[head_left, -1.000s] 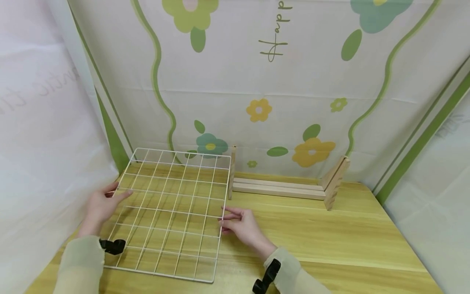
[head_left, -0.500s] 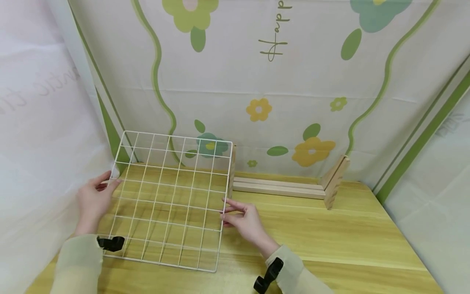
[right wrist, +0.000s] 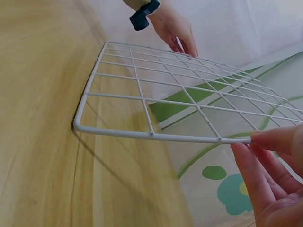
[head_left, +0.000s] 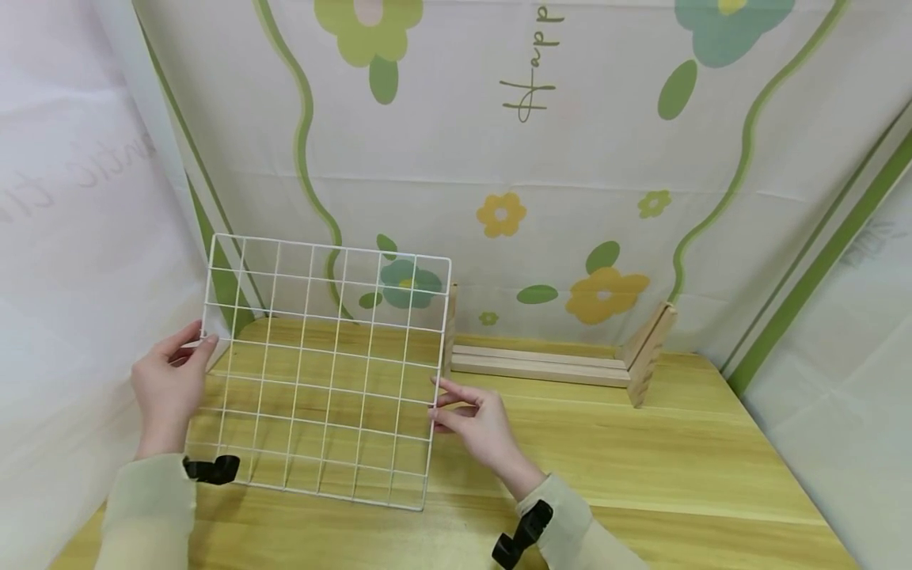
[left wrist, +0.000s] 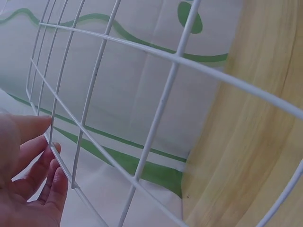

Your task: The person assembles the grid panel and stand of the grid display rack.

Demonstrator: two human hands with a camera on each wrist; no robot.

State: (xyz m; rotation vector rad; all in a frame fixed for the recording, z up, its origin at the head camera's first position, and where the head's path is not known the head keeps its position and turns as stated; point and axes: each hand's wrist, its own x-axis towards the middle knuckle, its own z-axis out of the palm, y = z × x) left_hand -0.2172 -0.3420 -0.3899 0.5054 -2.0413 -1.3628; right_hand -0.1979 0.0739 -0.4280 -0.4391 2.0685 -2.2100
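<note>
A white wire grid panel (head_left: 330, 348) stands tilted on the left part of the table, its top edge leaning away toward the back. My left hand (head_left: 171, 385) pinches its left edge wire between thumb and fingers. On the opposite edge, my right hand (head_left: 476, 419) pinches the side wire about midway up. In the right wrist view the lower corner of the grid panel (right wrist: 113, 132) comes right down to the wood, and the left hand (right wrist: 175, 27) shows on the far edge.
Right of the grid, a light wooden stand (head_left: 541, 366) with a low rail and two upright ends sits at the back of the table (head_left: 641, 475). Its left upright lies close beside the grid's right edge. White flowered cloth (head_left: 427, 142) hangs behind and along both sides.
The grid panel has been tipped up steeper, its top edge rising and its lower edge moving back. My left hand has moved left and up with it; the right has risen slightly.
</note>
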